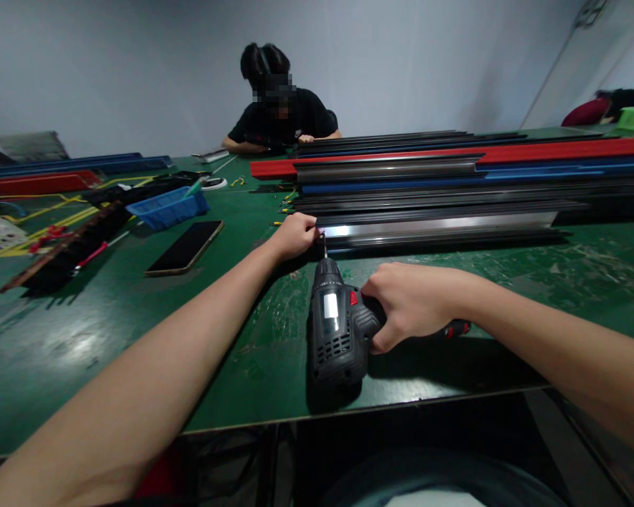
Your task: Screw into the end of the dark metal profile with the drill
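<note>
My right hand point(406, 303) is wrapped round the handle of a black cordless drill point(335, 327), which lies on its side low over the table. Its bit point(325, 245) points away from me and meets the left end of a dark metal profile point(433, 227). A bright patch of light falls on the profile just by the bit tip. At that same end, my left hand point(294, 236) has its fingers closed on the profile's edge; the fingertips are partly hidden, and whether they also hold a small part I cannot see.
More long profiles, black, blue and red point(528, 151), lie stacked behind. On the green table point(264, 331) to the left are a phone point(184, 248), a blue bin point(169, 208) and yellow wires point(53, 204). A person point(288, 116) in black leans over the far side.
</note>
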A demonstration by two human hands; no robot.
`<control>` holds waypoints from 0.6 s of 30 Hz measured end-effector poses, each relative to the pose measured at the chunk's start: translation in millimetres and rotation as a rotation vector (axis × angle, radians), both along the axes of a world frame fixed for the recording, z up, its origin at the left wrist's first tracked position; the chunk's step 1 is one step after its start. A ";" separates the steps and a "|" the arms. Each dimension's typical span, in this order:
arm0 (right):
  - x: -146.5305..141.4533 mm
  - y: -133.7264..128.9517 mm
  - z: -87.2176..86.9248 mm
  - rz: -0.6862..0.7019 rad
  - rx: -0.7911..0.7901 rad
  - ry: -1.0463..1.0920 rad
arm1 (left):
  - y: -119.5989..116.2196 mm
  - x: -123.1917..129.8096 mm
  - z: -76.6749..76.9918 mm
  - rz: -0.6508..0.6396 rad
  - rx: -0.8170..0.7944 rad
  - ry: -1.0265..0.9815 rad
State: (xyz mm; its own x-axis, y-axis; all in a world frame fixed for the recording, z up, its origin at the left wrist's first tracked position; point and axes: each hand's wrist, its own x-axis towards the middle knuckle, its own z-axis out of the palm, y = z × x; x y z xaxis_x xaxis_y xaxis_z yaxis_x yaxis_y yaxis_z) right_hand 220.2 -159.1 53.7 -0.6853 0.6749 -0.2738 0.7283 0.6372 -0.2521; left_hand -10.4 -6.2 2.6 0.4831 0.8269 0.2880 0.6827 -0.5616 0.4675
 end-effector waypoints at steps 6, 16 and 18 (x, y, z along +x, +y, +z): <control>0.6 0.5 -1.0 0.002 0.004 0.009 | 0.2 0.0 0.5 -0.001 0.004 0.009; -0.1 0.4 -0.1 -0.007 -0.005 -0.018 | -1.6 0.9 2.0 -0.005 -0.015 0.002; 0.3 0.5 -0.6 -0.010 -0.009 -0.007 | -2.4 1.5 2.6 0.005 -0.016 0.003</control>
State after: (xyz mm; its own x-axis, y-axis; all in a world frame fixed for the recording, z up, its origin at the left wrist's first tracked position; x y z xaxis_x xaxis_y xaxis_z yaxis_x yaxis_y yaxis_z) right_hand 220.6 -158.6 53.1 -0.6765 0.6790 -0.2850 0.7364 0.6276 -0.2527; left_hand -8.9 -8.6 5.2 0.4798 0.8336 0.2736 0.6868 -0.5509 0.4741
